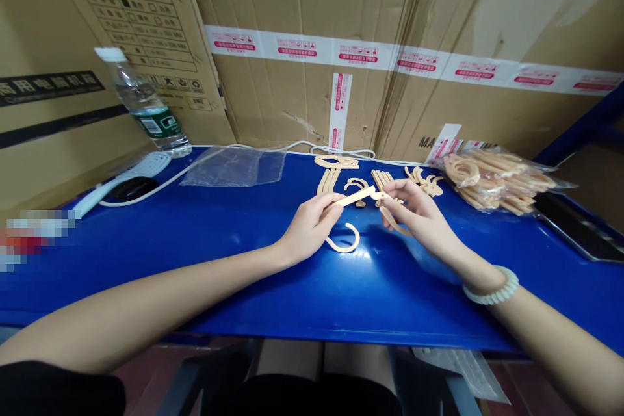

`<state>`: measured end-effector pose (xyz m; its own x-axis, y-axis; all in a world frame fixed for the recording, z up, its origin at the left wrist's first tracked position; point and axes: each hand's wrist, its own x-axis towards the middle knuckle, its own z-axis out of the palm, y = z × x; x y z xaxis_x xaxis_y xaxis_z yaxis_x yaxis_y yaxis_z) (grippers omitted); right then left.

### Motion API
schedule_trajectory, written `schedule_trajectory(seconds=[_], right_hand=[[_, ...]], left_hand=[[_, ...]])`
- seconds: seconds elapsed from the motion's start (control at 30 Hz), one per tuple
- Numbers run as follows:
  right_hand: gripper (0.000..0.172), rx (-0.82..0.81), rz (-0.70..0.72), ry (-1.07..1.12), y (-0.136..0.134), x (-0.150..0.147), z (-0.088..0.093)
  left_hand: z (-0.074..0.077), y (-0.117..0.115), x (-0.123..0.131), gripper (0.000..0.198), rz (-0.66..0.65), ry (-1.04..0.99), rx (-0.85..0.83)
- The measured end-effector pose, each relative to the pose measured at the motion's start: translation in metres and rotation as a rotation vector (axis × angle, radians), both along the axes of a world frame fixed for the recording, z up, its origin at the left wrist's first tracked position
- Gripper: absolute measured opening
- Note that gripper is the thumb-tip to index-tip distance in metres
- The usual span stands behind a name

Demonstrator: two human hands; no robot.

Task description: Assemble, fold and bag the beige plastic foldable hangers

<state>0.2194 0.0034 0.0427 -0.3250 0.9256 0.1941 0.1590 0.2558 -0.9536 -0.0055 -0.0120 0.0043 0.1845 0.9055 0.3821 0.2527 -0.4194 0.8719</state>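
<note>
My left hand [312, 224] pinches a flat beige strip [358, 196] that slants up to the right. A beige hook [346, 246] curls out below that hand, over the blue table [244, 292]. In my right hand [416, 211] is a curved beige piece [396, 222], and its fingers meet the strip's far end at a small beige part [377, 195]. Whether the two pieces are joined I cannot tell. Behind the hands lie beige strips [329, 180], a beige hook-shaped piece [358, 185] and several small curved pieces [426, 181].
Clear bags of beige parts [492, 179] and a dark phone [580, 227] lie at the right. At the left are a water bottle [151, 110], a pale hairbrush [121, 179], a black mouse [131, 188] and a flat plastic bag [234, 167]. Cardboard [292, 97] stands behind.
</note>
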Motion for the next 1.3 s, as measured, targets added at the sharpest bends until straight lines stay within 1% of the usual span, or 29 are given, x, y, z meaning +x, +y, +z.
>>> schedule_trajectory(seconds=[0.13, 0.27, 0.37, 0.5, 0.57, 0.73, 0.83, 0.93, 1.07, 1.2, 1.3], right_hand=[[0.038, -0.075, 0.085, -0.123, 0.003, 0.001, -0.003], [0.039, -0.1, 0.214, -0.197, 0.001, 0.0, -0.008], [0.042, -0.124, 0.271, -0.214, -0.001, -0.001, -0.011], [0.044, -0.238, 0.291, -0.173, -0.003, -0.003, -0.012], [0.044, -0.296, 0.295, -0.139, -0.004, -0.004, -0.012], [0.043, -0.376, 0.319, -0.086, -0.006, -0.006, -0.012], [0.045, -0.335, 0.32, -0.121, -0.007, -0.007, -0.011], [0.043, -0.21, 0.305, -0.201, -0.01, -0.009, -0.007], [0.039, -0.076, 0.274, -0.279, -0.014, -0.011, -0.004], [0.038, -0.027, 0.24, -0.331, -0.015, -0.012, -0.006], [0.037, 0.007, 0.208, -0.332, -0.015, -0.012, -0.01]], left_hand=[[-0.001, -0.002, -0.001, 0.026, -0.004, 0.107, 0.1], [-0.003, -0.004, -0.004, 0.029, -0.005, 0.344, 0.201], [-0.005, -0.004, -0.006, 0.031, 0.0, 0.506, 0.25], [-0.008, -0.001, -0.007, 0.034, 0.002, 0.64, 0.294], [-0.009, 0.0, -0.007, 0.033, -0.001, 0.654, 0.295], [-0.009, 0.0, -0.005, 0.024, 0.013, 0.521, 0.28], [-0.008, -0.001, -0.004, 0.023, 0.026, 0.53, 0.296], [-0.004, -0.002, -0.004, 0.023, 0.05, 0.55, 0.349], [0.0, -0.003, -0.004, 0.025, 0.086, 0.686, 0.454], [-0.002, -0.001, -0.006, 0.021, 0.108, 0.821, 0.578], [-0.004, 0.001, -0.008, 0.019, 0.108, 0.914, 0.641]])
